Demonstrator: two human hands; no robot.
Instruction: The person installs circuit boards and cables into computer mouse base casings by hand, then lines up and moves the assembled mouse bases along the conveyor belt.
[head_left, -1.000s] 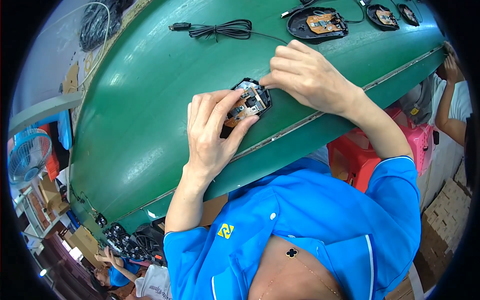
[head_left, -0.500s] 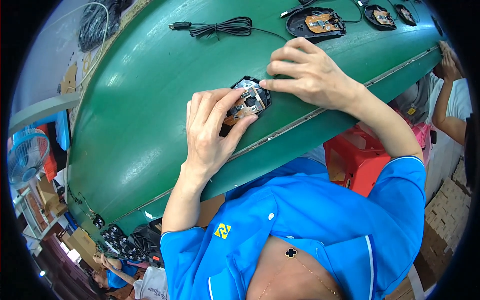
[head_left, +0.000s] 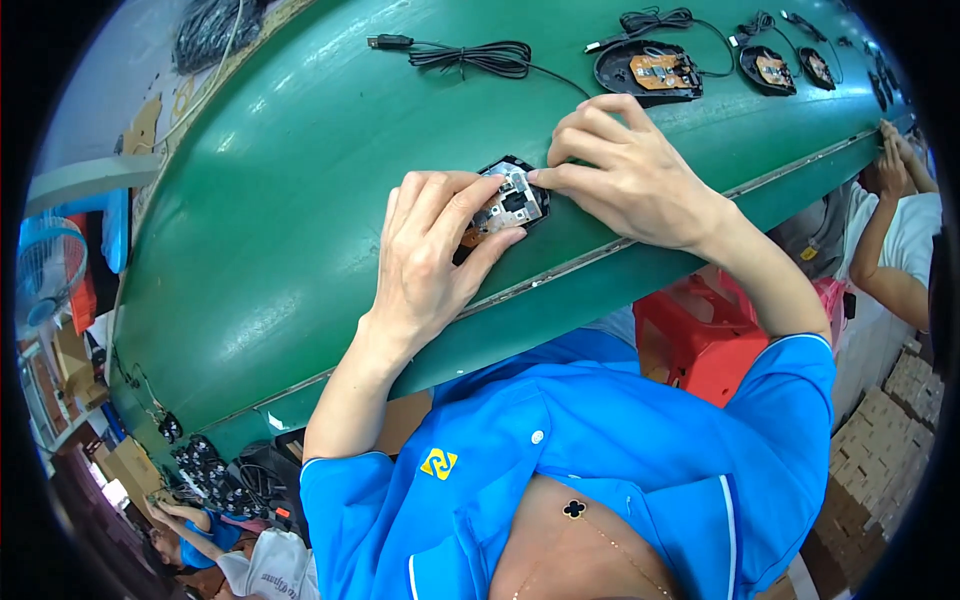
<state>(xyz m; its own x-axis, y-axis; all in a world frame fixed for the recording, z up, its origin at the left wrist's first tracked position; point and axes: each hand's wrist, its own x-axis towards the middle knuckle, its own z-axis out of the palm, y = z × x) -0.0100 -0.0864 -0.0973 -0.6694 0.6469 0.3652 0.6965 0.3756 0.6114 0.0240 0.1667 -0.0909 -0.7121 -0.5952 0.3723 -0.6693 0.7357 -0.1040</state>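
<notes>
Mouse base (head_left: pixel 542 207) containing a circuit board (head_left: pixel 487 221) lies on the worktop (head_left: pixel 270 250), clasped by the left hand (head_left: pixel 425 250), with the right hand (head_left: pixel 635 175) half-curled at its one-o'clock edge, grip indeterminable, cable coil (head_left: pixel 490 58) at twelve, similar bases (head_left: pixel 614 73) toward two.

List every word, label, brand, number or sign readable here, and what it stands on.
Blue collared shirt: a yellow four-sided emblem with a curved sign, no readable word.
White cloth shirt at lower left: dark script lettering, too small and blurred to quote.
Brown circuit board in the held black plastic mouse shell: no readable print.
</notes>
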